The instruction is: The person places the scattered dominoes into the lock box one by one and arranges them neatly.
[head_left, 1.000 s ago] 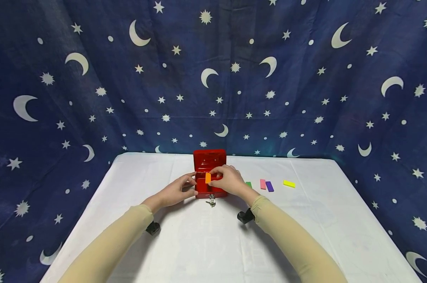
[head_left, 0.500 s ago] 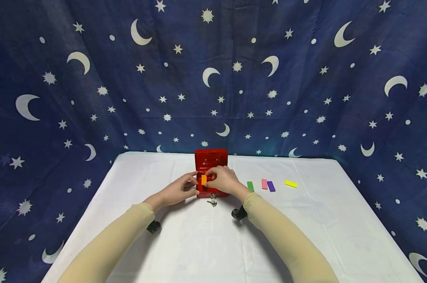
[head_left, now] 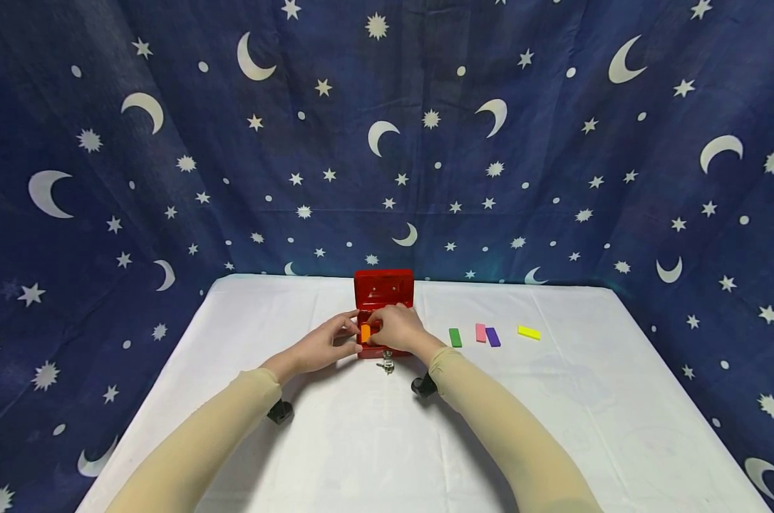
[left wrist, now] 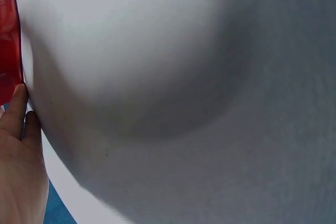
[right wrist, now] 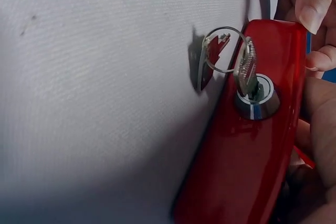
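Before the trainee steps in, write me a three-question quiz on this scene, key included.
1. True or false: the lid of the red box is shut.
2. In the head view, which block lies farthest right on the white table?
A) Pink
B) Yellow
C) Green
3. Which hand has its fingers at the orange block?

Key:
1. False; it stands open.
2. B; the yellow block lies farthest right.
3. The right hand.
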`<action>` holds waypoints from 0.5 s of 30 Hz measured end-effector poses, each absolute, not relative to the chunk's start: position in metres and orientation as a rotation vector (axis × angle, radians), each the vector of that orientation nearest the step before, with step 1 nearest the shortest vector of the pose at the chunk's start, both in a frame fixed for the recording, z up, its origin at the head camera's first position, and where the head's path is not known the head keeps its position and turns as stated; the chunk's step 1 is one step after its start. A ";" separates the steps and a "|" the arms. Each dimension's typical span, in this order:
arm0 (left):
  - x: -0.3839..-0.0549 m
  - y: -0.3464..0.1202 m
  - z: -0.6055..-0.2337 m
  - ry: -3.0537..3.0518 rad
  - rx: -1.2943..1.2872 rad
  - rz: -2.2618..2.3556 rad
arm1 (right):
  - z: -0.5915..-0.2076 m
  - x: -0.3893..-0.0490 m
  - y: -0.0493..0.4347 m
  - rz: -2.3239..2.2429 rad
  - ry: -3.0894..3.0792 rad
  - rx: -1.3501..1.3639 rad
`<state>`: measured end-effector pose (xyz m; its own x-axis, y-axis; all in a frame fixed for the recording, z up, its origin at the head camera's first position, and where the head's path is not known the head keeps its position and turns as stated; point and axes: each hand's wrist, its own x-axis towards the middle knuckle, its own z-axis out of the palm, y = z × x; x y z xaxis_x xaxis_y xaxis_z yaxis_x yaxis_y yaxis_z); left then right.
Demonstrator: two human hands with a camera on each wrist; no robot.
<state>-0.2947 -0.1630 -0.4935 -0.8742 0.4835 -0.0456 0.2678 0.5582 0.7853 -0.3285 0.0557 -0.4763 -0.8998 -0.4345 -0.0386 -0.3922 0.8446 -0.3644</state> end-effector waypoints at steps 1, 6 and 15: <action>-0.295 -0.163 -0.494 2.536 0.632 1.220 | -0.477 -0.329 0.055 -0.528 2.901 -0.648; -0.295 -0.162 -0.494 2.535 0.626 1.222 | -0.477 -0.329 0.054 -0.535 2.889 -0.630; -0.294 -0.162 -0.493 2.531 0.617 1.226 | -0.480 -0.330 0.051 -0.545 2.896 -0.659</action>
